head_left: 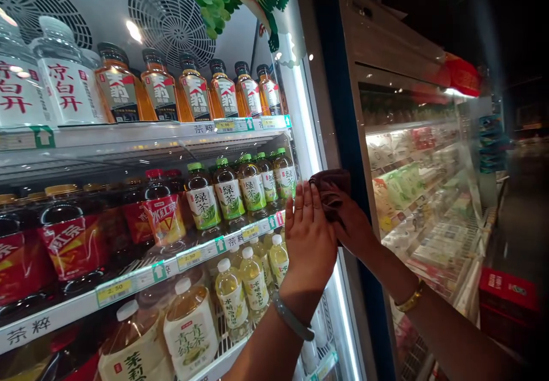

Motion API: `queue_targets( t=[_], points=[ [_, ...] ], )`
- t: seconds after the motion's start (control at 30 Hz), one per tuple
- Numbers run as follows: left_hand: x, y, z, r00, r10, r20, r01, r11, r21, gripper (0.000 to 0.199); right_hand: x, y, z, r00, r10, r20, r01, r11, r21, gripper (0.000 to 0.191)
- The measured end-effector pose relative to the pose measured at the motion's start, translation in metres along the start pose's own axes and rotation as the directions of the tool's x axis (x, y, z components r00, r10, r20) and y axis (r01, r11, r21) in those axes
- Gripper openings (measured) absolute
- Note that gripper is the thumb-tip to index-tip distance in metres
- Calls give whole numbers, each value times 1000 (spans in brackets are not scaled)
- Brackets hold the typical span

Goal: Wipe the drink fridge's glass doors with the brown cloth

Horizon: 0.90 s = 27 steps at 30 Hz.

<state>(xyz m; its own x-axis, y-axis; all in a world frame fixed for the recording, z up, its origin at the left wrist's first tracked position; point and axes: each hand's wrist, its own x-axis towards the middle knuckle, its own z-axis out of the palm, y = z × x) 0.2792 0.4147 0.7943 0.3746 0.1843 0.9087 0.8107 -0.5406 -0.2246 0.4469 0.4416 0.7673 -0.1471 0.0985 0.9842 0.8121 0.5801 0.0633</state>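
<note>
A dark brown cloth (330, 183) is bunched against the right edge of a glass fridge door (306, 118). My right hand (349, 226) has its fingers wrapped over the cloth, pressing it to the door's edge. Just left of it, my left hand (311, 238) lies with its palm towards the glass and its fingers stretched upward, touching or very near the cloth. A grey-green bangle (294, 319) circles the left wrist, and a gold bracelet (410, 300) the right one.
Behind the glass, shelves hold green-capped tea bottles (203, 201), amber bottles (225, 95) and red-labelled bottles (75, 243). A second lit display cooler (397, 75) stands at the right. Past it, a red box (508, 292) sits low down. Bird and leaf decorations (214, 3) hang at the top.
</note>
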Motion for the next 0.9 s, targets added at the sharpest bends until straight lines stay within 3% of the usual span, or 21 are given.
queue_targets(
  t=[0.1, 0.27, 0.4, 0.5, 0.57, 0.7, 0.8, 0.9],
  points=[
    [-7, -2, -1, 1000, 12, -14, -12, 1000, -3, 67, -9, -1, 1, 987, 96, -130, -101, 995, -28, 66],
    [-21, 6, 0, 998, -55, 7, 56, 997, -48, 75, -17, -6, 2, 999, -12, 38, 12, 1000, -11, 56],
    [-32, 15, 14, 997, -61, -47, 59, 997, -47, 71, -20, -9, 3, 991, 115, -64, -118, 992, -48, 61],
    [-36, 16, 22, 993, -90, -82, 84, 994, -69, 76, -26, -12, 5, 999, 38, 6, -38, 999, -30, 61],
    [-37, 15, 24, 993, -83, -89, 77, 995, -69, 78, -34, -12, 6, 1000, 14, -11, -14, 999, -32, 64],
    [-43, 16, 24, 995, -43, -85, 40, 998, -39, 74, -58, -11, 10, 979, 176, -107, -179, 984, -20, 64],
    [-54, 21, 25, 995, -33, -89, 31, 999, -24, 69, -75, -14, 12, 982, 190, -22, -189, 981, 44, 58],
    [-68, 30, 30, 999, 5, -53, -5, 1000, 6, 62, -85, -18, 13, 972, 221, -75, -217, 975, 52, 51]
  ],
)
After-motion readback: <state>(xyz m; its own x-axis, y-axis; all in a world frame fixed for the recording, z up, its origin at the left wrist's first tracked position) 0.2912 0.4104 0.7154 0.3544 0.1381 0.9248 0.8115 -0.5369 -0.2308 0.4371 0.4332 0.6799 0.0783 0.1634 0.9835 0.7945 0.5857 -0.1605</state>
